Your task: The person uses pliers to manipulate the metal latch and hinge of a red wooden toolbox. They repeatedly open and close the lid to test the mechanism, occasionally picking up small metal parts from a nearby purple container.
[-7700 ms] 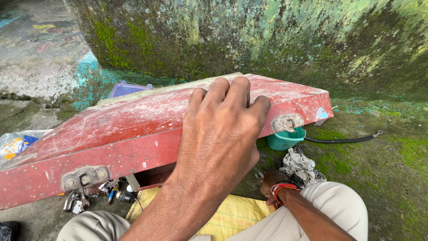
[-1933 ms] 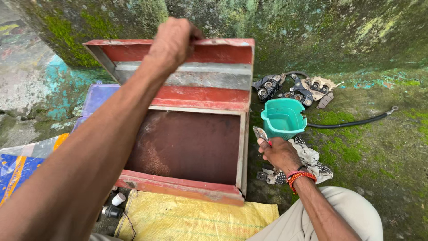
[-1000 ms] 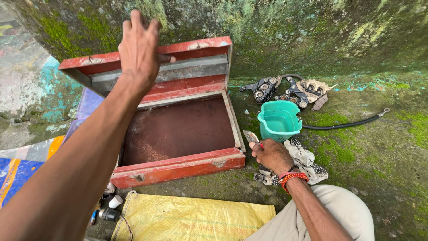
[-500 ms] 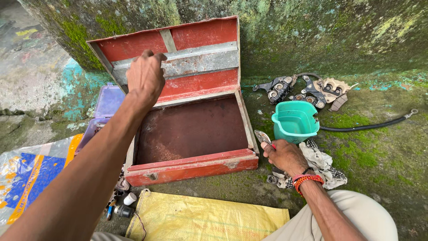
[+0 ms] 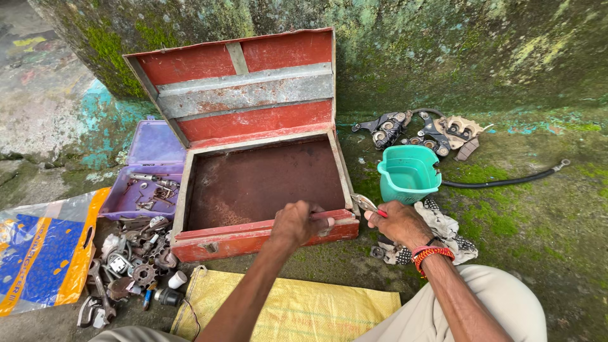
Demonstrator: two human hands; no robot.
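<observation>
A red metal box (image 5: 253,237) stands open on the ground, its lid (image 5: 244,85) leaning back against a mossy wall. The inside is rusty and bare. My left hand (image 5: 297,223) grips the box's front rim near its right corner. My right hand (image 5: 399,221), with a red thread band at the wrist, holds pliers (image 5: 367,204) just right of the box, above a crumpled cloth (image 5: 443,231).
A teal plastic tub (image 5: 408,174) sits right of the box, with brake calipers (image 5: 418,130) and a black hose (image 5: 506,180) behind it. On the left are a purple tray of small parts (image 5: 149,183), a heap of metal parts (image 5: 130,266) and a blue-orange bag (image 5: 44,253). A yellow sack (image 5: 297,310) lies in front.
The lid went from shut to fully open against the wall. My left hand let go of the lid and came down to the front rim. The right hand stayed by the cloth.
</observation>
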